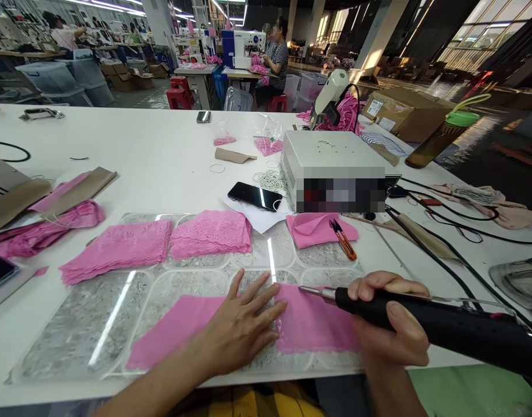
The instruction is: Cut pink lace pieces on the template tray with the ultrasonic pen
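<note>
My left hand (pixel 244 324) lies flat with its fingers spread, over the meeting edges of two pink fabric pieces. One piece (pixel 174 330) stretches out to its left, and a lighter pink piece (pixel 316 324) lies to its right. My right hand (pixel 392 318) is wrapped round a black handheld tool (pixel 448 330) with a thin metal tip, which points left over the top edge of the right piece. Behind them on the patterned mat (pixel 92 313) sit two stacks of pink lace pieces (pixel 118 246) (pixel 211 231). Orange-handled snips (pixel 343 240) rest on folded pink fabric (pixel 312 229).
A grey box device (pixel 335 156) stands behind the mat, with black cables (pixel 440 255) running along the right. A phone (pixel 255 197) lies left of it. A bottle (pixel 440 136) and carton (pixel 405 113) are back right. A person (pixel 277 63) sits at a machine beyond.
</note>
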Demonstrator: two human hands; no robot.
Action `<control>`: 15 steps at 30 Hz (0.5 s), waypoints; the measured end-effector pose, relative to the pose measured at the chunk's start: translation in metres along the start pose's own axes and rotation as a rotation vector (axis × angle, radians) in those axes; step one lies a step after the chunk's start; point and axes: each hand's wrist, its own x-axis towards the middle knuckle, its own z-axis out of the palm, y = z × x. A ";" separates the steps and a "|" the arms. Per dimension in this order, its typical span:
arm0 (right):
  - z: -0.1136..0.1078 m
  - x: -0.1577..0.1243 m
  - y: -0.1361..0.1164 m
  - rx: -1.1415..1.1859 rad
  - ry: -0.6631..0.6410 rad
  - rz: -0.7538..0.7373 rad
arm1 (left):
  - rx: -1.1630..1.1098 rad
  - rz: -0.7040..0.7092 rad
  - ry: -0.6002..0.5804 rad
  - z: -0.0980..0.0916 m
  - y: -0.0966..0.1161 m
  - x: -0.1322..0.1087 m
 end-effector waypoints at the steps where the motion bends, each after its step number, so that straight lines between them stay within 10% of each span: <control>1: 0.001 0.000 0.000 0.001 -0.001 0.003 | 0.003 0.002 0.004 0.000 0.000 0.000; 15: -0.020 0.014 -0.017 -0.055 0.178 -0.044 | 0.073 0.021 0.036 0.001 -0.004 -0.003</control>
